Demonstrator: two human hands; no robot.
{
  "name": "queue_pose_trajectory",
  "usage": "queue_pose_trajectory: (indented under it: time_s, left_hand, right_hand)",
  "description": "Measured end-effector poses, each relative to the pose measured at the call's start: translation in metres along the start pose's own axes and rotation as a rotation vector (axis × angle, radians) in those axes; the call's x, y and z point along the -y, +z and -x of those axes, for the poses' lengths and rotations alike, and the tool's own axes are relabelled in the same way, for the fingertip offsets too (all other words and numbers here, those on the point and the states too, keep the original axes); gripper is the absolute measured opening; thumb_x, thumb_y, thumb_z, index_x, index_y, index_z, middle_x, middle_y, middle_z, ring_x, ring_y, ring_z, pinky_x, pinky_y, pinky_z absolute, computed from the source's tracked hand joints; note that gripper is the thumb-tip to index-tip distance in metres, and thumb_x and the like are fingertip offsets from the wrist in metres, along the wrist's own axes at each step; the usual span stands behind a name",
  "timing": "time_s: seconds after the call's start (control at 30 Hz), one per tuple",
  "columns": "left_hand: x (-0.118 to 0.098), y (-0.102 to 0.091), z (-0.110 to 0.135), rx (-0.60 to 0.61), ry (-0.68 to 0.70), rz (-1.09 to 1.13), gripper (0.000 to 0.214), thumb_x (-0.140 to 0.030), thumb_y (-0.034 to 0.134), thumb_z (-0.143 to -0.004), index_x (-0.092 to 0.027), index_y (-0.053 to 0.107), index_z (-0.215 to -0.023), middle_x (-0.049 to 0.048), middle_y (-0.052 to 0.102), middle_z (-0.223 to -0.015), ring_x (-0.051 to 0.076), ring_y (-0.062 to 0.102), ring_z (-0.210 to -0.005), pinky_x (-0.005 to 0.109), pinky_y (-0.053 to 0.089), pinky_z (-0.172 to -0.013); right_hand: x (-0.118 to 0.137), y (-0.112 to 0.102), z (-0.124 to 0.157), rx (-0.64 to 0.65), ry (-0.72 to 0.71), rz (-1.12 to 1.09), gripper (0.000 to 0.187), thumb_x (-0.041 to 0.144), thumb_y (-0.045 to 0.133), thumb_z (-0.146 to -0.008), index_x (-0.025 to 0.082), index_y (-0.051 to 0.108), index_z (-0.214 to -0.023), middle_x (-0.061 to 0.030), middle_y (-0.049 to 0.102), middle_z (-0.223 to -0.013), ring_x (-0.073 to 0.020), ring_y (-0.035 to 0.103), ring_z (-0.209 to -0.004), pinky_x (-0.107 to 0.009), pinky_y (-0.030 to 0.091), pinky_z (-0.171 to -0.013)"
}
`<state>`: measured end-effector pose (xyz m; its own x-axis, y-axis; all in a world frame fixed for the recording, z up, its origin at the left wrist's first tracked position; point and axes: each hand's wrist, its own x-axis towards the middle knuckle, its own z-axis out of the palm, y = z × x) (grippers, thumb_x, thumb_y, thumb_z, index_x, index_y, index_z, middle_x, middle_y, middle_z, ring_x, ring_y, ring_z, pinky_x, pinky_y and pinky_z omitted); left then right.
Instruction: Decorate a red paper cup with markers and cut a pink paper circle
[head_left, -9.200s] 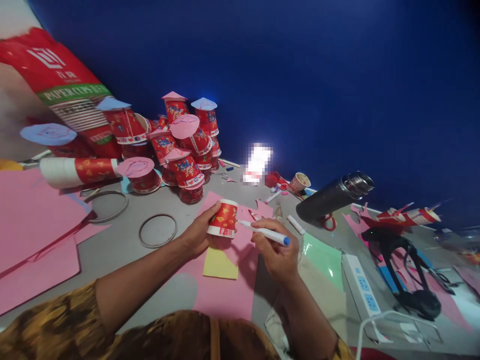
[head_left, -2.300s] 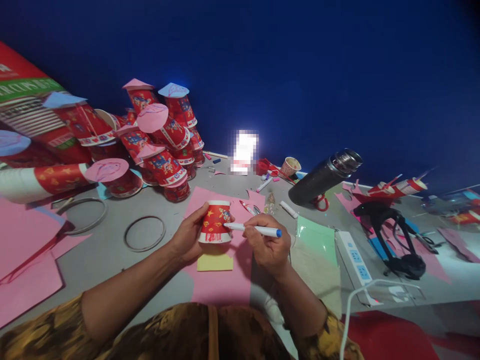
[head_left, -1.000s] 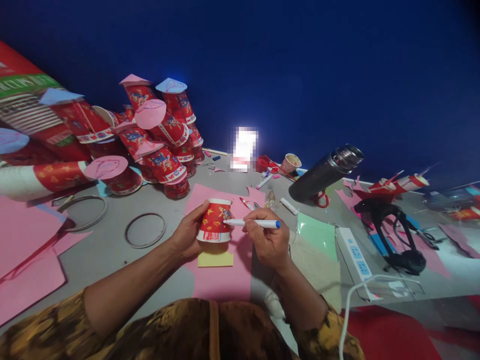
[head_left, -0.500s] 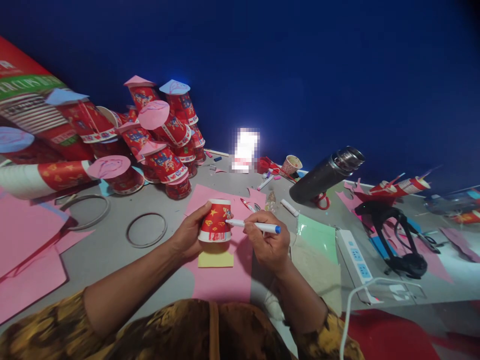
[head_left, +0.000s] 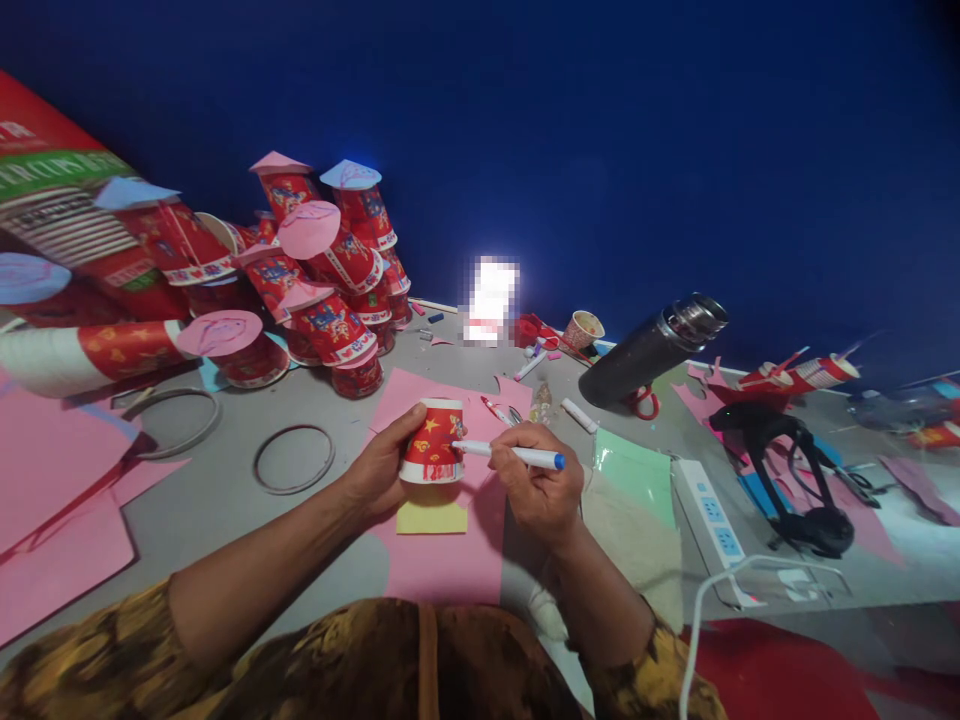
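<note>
My left hand (head_left: 384, 460) is wrapped round the side of a red paper cup (head_left: 436, 436) held upside down, its wide white rim low. Gold stars and a blue figure decorate the cup, and red marks run along the white band. Pinched in my right hand (head_left: 541, 480) is a white marker (head_left: 517, 454) with a blue end. Its tip points left at the cup's right side; whether it touches the surface I cannot tell. Under the cup lie a yellow paper square (head_left: 431, 518) and pink paper (head_left: 442, 570).
Several decorated cups with paper hats (head_left: 330, 330) stand stacked at the left. A tape-like ring (head_left: 292, 460) lies nearer. To the right are a dark thermos (head_left: 637, 360), a green sheet (head_left: 637, 470), a power strip (head_left: 711, 525) and a black strap frame (head_left: 795, 490). A pixelated bright patch glows at the back.
The cup has turned slightly in my left hand and shifted a little to the right. My right hand and the marker have moved slightly right.
</note>
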<state>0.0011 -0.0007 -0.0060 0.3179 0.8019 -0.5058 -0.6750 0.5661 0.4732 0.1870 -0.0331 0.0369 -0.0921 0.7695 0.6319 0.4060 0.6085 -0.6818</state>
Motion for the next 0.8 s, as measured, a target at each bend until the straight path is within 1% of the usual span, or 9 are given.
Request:
queue_pose_trajectory:
  time_s: [0.07, 0.23, 0.4, 0.5, 0.6, 0.7, 0.8]
  left_hand:
    - [-0.0009, 0.0008, 0.0013, -0.005, 0.005, 0.01, 0.029, -0.031, 0.059, -0.104, -0.007, 0.075, -0.108, 0.0177, 0.082, -0.092, 0.024, 0.079, -0.074, 0.037, 0.068, -0.072]
    - [0.0005, 0.0009, 0.0016, -0.014, 0.03, 0.004, 0.026, -0.028, 0.059, -0.104, -0.007, 0.075, -0.107, 0.0164, 0.082, -0.091, 0.024, 0.079, -0.074, 0.036, 0.067, -0.071]
    - [0.0041, -0.0016, -0.0009, 0.036, 0.061, -0.007, 0.019, -0.023, 0.067, -0.099, -0.011, 0.075, -0.11, 0.0135, 0.081, -0.094, 0.022, 0.078, -0.075, 0.034, 0.067, -0.074]
    - [0.0049, -0.0037, -0.0017, 0.07, 0.073, -0.024, 0.017, -0.024, 0.07, -0.097, -0.012, 0.075, -0.109, 0.0116, 0.08, -0.089, 0.023, 0.077, -0.073, 0.034, 0.067, -0.071]
    - [0.0049, -0.0055, -0.0019, 0.094, 0.071, -0.035, 0.018, -0.026, 0.073, -0.096, -0.013, 0.075, -0.109, 0.0107, 0.08, -0.089, 0.023, 0.078, -0.075, 0.034, 0.067, -0.073]
    - [0.0051, -0.0066, -0.0019, 0.077, 0.082, -0.036, 0.017, -0.026, 0.074, -0.096, -0.012, 0.076, -0.106, 0.0115, 0.08, -0.092, 0.023, 0.079, -0.079, 0.034, 0.067, -0.078]
    - [0.0057, -0.0071, -0.0019, 0.068, 0.095, -0.044, 0.018, -0.027, 0.076, -0.095, -0.012, 0.076, -0.105, 0.0113, 0.08, -0.092, 0.022, 0.079, -0.08, 0.034, 0.068, -0.079]
  right_hand:
    - [-0.0005, -0.0008, -0.0002, -0.009, 0.006, 0.026, 0.019, 0.023, 0.062, -0.099, 0.023, 0.07, -0.081, -0.0022, 0.075, -0.072, -0.0163, 0.067, -0.062, -0.029, 0.054, -0.059]
    - [-0.0024, 0.001, 0.0009, 0.004, 0.013, 0.016, 0.018, 0.025, 0.063, -0.1, 0.023, 0.071, -0.084, -0.0021, 0.075, -0.073, -0.0157, 0.066, -0.061, -0.029, 0.053, -0.059]
    - [-0.0017, 0.0036, 0.0016, 0.018, -0.013, 0.004, 0.016, 0.024, 0.064, -0.099, 0.023, 0.072, -0.086, -0.0028, 0.077, -0.077, -0.0165, 0.069, -0.064, -0.029, 0.056, -0.061]
    - [-0.0006, 0.0042, 0.0019, 0.05, -0.047, -0.016, 0.014, 0.02, 0.064, -0.099, 0.022, 0.073, -0.089, -0.0028, 0.078, -0.078, -0.0158, 0.069, -0.062, -0.028, 0.056, -0.061]
    - [-0.0007, 0.0037, 0.0028, 0.059, -0.053, -0.02, 0.014, 0.021, 0.064, -0.099, 0.023, 0.073, -0.089, -0.0028, 0.078, -0.076, -0.016, 0.069, -0.061, -0.029, 0.056, -0.06]
    - [-0.0019, 0.0029, 0.0033, 0.023, -0.041, 0.004, 0.016, 0.023, 0.063, -0.1, 0.023, 0.072, -0.087, -0.0028, 0.077, -0.075, -0.0169, 0.069, -0.063, -0.03, 0.056, -0.061]
    - [-0.0022, 0.0032, 0.003, 0.025, -0.041, 0.027, 0.018, 0.023, 0.063, -0.1, 0.023, 0.072, -0.085, -0.0027, 0.077, -0.074, -0.0163, 0.069, -0.062, -0.029, 0.056, -0.061]
